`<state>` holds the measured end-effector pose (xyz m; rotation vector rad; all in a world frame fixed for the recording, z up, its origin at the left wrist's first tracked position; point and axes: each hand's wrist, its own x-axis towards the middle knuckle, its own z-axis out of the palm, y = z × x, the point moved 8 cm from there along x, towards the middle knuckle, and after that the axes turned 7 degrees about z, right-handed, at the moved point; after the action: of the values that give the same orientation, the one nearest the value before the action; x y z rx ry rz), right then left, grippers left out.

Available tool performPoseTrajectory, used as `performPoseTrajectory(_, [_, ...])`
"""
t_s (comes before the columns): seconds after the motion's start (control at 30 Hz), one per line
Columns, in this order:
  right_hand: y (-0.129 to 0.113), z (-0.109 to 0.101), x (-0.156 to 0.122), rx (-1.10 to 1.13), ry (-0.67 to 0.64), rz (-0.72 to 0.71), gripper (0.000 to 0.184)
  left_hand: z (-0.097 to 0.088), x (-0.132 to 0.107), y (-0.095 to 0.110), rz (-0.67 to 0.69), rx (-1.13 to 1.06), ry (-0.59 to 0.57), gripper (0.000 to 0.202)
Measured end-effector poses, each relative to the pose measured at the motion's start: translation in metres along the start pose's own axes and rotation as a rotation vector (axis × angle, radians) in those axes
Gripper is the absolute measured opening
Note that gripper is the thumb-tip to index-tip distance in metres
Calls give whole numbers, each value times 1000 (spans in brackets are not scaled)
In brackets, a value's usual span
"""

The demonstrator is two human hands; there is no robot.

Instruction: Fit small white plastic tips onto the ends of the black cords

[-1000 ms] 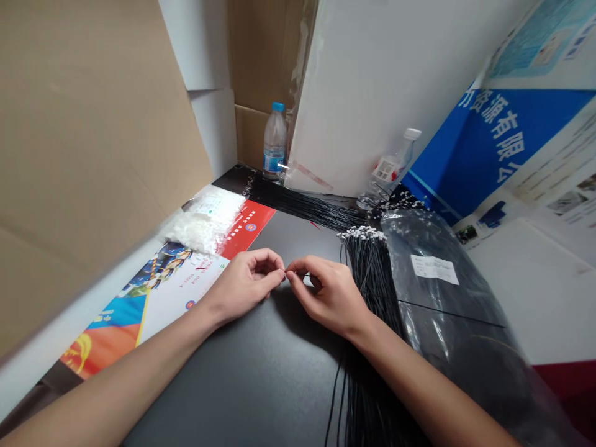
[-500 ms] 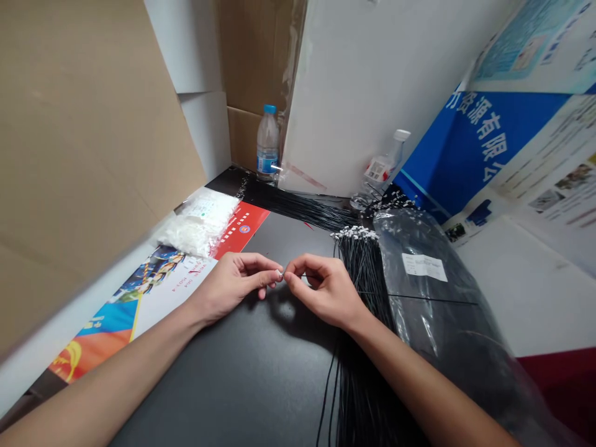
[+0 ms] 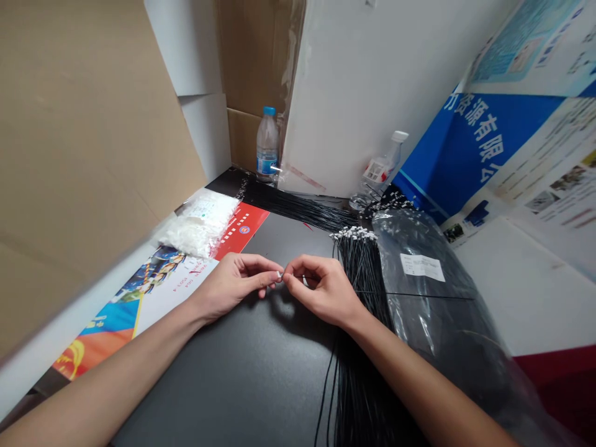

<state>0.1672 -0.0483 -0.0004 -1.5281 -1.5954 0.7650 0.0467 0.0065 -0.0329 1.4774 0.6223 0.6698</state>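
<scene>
Left hand (image 3: 233, 287) and right hand (image 3: 326, 292) meet fingertip to fingertip, both pinching a small white connector (image 3: 280, 274) between them; seating it seems underway, needing steady alignment. Black wires (image 3: 361, 267) lie just beyond the right fingers.

Both hands meet over the black mat (image 3: 242, 372): left hand (image 3: 231, 284) and right hand (image 3: 323, 290) pinch a tiny white connector (image 3: 280, 274) between fingertips, thin black wire trailing right. Bundle of black wires (image 3: 361, 273) with white ends just beside right wrist. Bag of white parts (image 3: 200, 223) far left, water bottle (image 3: 267, 144) at back.
</scene>
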Motion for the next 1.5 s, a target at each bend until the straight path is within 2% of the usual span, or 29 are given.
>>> performPoseTrajectory(0.67, [5,3,-1,104,16,39,12,2,-1,0,-12,-9,-39,20])
performPoseTrajectory(1.3, [1,-1,-2,38,52,-7,18,6,0,6,3,-16,-46,22])
performPoseTrajectory(1.5, [-6,-3,-4,-70,93,-94,15,5,0,4,2,29,-47,21])
